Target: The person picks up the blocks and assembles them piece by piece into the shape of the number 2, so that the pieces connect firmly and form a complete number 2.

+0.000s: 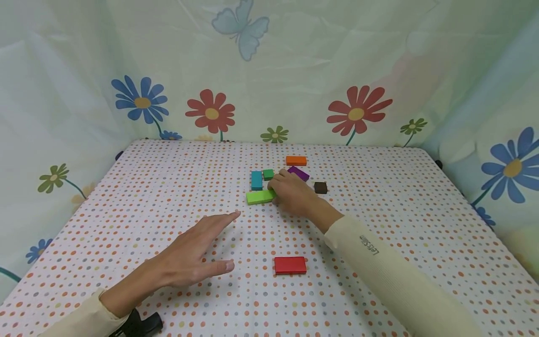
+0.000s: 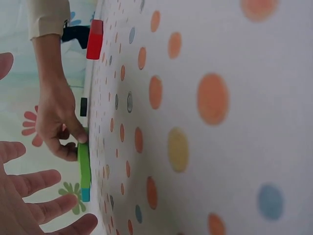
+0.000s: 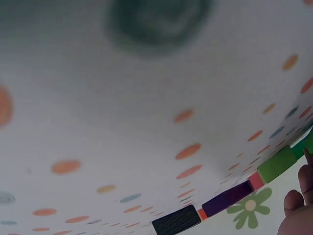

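Observation:
My right hand (image 1: 293, 193) pinches the right end of a light green block (image 1: 258, 197) on the table; in the left wrist view, thumb and forefinger meet at the end of this block (image 2: 84, 164). Just beyond it lie a blue block (image 1: 257, 180) and a small green block (image 1: 268, 174). A purple block (image 1: 300, 173) is partly hidden behind the right hand. My left hand (image 1: 189, 250) hovers over the near left of the table with fingers extended, holding nothing. In the right wrist view, only a few fingertips (image 3: 293, 201) show at the right edge.
An orange block (image 1: 296, 161) lies farthest back, and a dark brown block (image 1: 321, 187) sits right of the right hand. Nearer me is a red block (image 1: 290, 265). The right wrist view shows a pink piece (image 3: 256, 180) between purple and green. A dotted cloth (image 1: 379, 187) covers the table.

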A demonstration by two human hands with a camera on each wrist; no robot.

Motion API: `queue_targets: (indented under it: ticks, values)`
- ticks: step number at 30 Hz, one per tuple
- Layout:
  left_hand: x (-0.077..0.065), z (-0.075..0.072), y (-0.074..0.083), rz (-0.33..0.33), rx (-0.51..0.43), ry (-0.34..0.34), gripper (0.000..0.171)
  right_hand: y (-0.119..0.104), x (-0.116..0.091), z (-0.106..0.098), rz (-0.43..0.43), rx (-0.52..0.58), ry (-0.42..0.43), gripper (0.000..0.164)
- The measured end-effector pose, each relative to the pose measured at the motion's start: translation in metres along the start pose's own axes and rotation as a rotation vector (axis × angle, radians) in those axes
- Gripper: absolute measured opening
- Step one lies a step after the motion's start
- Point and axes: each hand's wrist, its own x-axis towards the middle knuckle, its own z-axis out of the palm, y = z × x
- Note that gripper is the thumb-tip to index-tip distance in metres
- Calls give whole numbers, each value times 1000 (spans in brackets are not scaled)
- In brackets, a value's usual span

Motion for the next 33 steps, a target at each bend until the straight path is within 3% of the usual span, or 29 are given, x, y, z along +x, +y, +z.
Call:
queue_targets:
  ticks: [12,19,33]
  values:
    - [-1,0,-1,1,-3,-3,86,-11,-6,1,-34,77,-3,38]
    - [-1,0,0,2,-8,-3,87,-19,-17,-1,-26,151,-33,43]
    - [1,4,2,0,21,-17,90,-38,-45,-2,-92,252,-45,38]
